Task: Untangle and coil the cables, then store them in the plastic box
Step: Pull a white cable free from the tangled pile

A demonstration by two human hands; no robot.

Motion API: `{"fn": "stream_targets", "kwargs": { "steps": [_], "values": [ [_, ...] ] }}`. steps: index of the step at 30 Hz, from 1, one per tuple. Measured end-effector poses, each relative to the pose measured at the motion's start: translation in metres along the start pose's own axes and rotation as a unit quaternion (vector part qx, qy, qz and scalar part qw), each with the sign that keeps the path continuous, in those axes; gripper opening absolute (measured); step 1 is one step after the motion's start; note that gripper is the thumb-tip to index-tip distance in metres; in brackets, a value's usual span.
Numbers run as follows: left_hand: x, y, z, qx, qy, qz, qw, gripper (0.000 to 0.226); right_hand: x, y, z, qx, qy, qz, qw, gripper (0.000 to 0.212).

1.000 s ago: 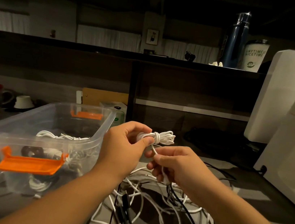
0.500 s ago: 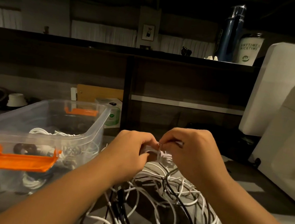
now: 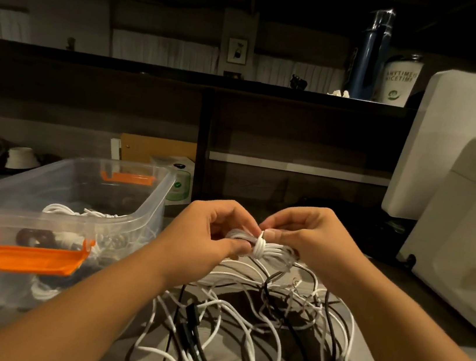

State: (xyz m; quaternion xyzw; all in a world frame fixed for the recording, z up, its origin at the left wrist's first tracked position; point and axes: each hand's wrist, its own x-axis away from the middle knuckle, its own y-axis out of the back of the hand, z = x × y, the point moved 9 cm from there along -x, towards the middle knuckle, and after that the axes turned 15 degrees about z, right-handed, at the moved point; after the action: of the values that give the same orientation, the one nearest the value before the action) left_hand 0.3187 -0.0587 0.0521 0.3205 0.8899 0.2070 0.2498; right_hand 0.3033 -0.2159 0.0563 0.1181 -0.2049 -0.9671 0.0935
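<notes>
White and black cables (image 3: 256, 320), a clear plastic box (image 3: 148, 198) with orange latches (image 3: 27, 257), a blue bottle (image 3: 370, 55).

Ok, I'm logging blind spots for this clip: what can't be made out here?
Head view only.
Loose end of the white coil: hidden between the left hand and right hand.
Contents of the plastic box: blurred by its cloudy wall and the orange latch.
The cable pile: cut off by the bottom edge, strands overlapping.

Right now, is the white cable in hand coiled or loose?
Coiled: the white cable is bunched into loops, cinched by wraps round its middle, held by left hand and right hand.
</notes>
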Motion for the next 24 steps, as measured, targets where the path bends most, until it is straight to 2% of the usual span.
{"fn": "stream_targets", "kwargs": {
  "steps": [5,8,10,16,24],
  "values": [
    [0.002,-0.005,-0.006,0.087,-0.031,0.001,0.996,0.030,-0.003,-0.007,-0.010,-0.115,-0.032,0.063,0.991,0.013],
    [0.002,-0.002,-0.003,0.149,-0.027,-0.036,0.988,0.027,-0.004,-0.007,-0.014,-0.162,-0.029,0.045,0.985,0.036],
    [0.002,0.000,0.003,0.202,-0.019,-0.067,0.977,0.028,-0.006,-0.009,-0.013,-0.179,-0.017,0.046,0.983,0.042],
    [0.002,0.003,0.017,0.333,-0.001,-0.139,0.933,0.025,-0.008,-0.017,-0.012,-0.228,0.011,0.060,0.972,0.025],
    [0.004,0.003,0.023,0.367,0.018,-0.172,0.914,0.025,-0.010,-0.020,-0.011,-0.216,0.036,0.047,0.975,0.023]
  ]
}}
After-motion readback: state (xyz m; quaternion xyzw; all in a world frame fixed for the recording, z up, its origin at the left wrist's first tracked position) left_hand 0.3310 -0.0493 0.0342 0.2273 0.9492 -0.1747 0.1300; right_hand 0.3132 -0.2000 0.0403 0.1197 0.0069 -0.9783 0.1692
